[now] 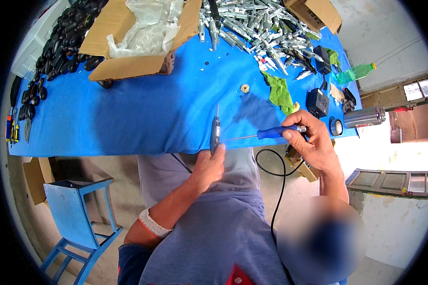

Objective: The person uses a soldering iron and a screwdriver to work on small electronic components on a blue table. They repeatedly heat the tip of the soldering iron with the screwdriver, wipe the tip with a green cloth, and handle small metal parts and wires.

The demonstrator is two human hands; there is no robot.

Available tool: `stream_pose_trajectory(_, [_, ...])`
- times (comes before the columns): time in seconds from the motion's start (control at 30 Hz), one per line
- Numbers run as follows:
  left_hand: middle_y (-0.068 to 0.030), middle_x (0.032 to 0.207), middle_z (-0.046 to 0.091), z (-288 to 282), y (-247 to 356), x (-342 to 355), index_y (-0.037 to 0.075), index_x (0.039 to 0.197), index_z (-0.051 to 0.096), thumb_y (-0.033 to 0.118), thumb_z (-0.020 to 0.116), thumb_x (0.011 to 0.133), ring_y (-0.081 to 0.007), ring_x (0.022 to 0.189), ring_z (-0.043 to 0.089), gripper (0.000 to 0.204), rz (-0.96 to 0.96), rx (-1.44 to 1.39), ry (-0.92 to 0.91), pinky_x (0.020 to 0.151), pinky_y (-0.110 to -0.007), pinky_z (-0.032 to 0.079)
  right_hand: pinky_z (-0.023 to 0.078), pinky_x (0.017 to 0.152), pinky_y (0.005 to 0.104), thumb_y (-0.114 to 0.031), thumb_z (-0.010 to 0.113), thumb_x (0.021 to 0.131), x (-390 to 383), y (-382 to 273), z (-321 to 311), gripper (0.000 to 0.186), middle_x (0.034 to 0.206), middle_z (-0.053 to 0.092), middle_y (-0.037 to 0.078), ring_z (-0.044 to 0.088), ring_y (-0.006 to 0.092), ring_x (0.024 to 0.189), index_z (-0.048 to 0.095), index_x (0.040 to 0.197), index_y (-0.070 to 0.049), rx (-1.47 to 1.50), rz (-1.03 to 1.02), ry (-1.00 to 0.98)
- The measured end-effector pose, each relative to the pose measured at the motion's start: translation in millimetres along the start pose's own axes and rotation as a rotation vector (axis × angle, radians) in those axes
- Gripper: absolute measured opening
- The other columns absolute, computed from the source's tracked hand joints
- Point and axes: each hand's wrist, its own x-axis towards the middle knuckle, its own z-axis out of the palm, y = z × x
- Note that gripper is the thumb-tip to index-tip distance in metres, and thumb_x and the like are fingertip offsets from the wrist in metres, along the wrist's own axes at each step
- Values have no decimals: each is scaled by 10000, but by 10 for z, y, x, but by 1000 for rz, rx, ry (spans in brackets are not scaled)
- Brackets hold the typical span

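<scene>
The person's 2 hands stand apart, the right farther forward than the left. The left forearm (178, 205) slants inward to the left hand (209, 167), closed in a grip, its thumb pointing away from the body. The right forearm (334, 184) rises steeply to the right hand (315, 145), turned inward, thumb and index finger pinching, pointed left.
</scene>
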Motion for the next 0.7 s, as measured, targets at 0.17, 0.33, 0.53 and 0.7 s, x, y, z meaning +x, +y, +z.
stream_pose_trajectory(0.17, [21,507,387,2,21,7,132,659,379,361,460,965,-65,389,330,391,-30,-11,2,338,-227,254,414,535,286,-272,566,923,-27,-66,64,263,721,586,70,542,135,610,593,889,-13,-60,-84,27])
stream_pose_trajectory(0.33, [31,504,372,6,33,-13,139,654,372,367,461,965,-61,391,319,396,-35,-22,-12,343,-227,256,415,503,377,-388,476,949,-5,-167,-20,418,594,543,150,563,337,546,592,819,-8,-493,17,80])
stream_pose_trajectory(0.53, [31,495,371,-24,-10,23,140,636,362,375,460,965,-63,381,319,416,-29,-52,-48,342,-230,252,422,544,311,-270,582,912,7,-33,-44,277,700,572,96,557,189,604,579,858,1,-190,9,14])
stream_pose_trajectory(0.7, [32,490,372,-18,9,5,139,637,362,375,453,968,-65,372,321,416,-24,-29,-35,340,-234,250,427,644,244,-268,624,885,-36,-73,-42,281,873,572,51,512,117,780,584,958,0,28,38,-32])
